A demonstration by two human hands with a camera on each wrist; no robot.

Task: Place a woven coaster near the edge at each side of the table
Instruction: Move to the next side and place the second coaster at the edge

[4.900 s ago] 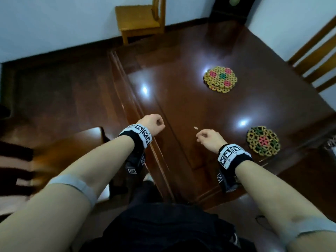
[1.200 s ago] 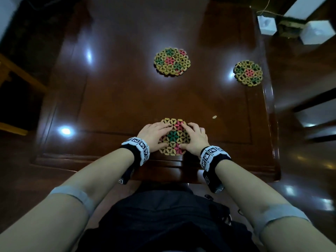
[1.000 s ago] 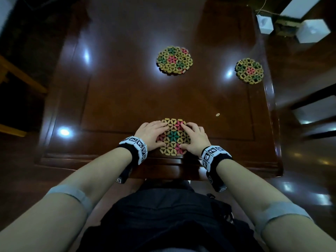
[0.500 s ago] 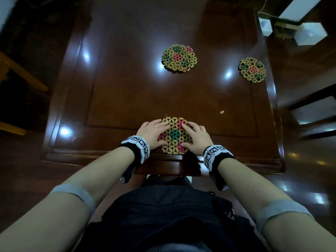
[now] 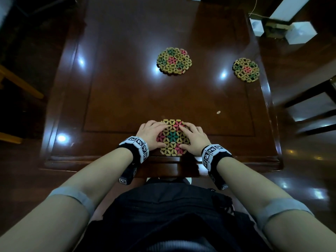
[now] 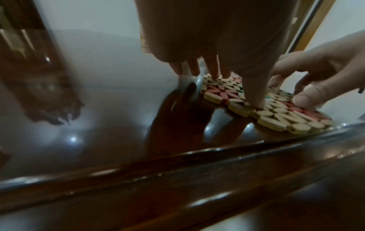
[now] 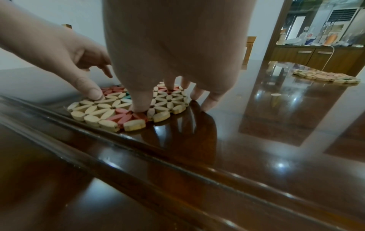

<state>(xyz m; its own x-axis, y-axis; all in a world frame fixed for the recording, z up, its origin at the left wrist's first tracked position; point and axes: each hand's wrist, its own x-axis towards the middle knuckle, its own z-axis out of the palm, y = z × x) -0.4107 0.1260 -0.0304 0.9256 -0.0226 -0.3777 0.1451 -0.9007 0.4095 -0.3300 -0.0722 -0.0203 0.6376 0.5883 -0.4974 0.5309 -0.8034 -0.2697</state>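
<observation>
From the head view, a dark table (image 5: 127, 91) carries three woven coasters. The near coaster (image 5: 172, 138) lies flat close to the near edge, with the left hand (image 5: 151, 134) resting on its left side and the right hand (image 5: 193, 138) on its right, fingers spread and laid flat, gripping nothing. The middle coaster (image 5: 174, 60) sits toward the centre of the table, and the right coaster (image 5: 245, 70) lies just beside the right edge. A small pale bit (image 5: 218, 112) lies on the wood between the near and right coasters. From the left wrist, the left hand (image 6: 213, 51) has its thumb pressing the near coaster (image 6: 276, 115) and some fingertips on its far rim, others on the table (image 6: 98, 101); the right hand (image 6: 316, 70) touches it from the other side. From the right wrist, the right hand (image 7: 173, 54) presses thumb and fingertips down on the near coaster (image 7: 110, 109), outer fingertips on the table (image 7: 256, 140); the left hand (image 7: 59, 59) has its thumb on the coaster's other side. Another coaster (image 7: 326, 77) lies farther back; I cannot tell which.
</observation>
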